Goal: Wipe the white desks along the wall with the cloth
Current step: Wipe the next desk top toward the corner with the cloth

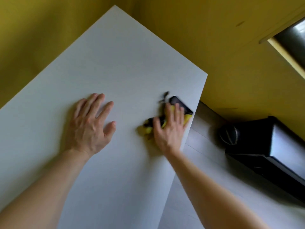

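Yellow and black cloth (147,128) lies near the 3 o'clock edge of the white tabletop (115,63). The right hand (170,129) presses it down with fingers spread. The left hand (90,123) rests flat at 9 o'clock, fingers apart. I judge the wiping is under way, and the next stroke should reach the far 12 o'clock corner. A dark blurred thing (181,104) at the fingertips may obstruct. A black box (264,146) stands beyond the edge.
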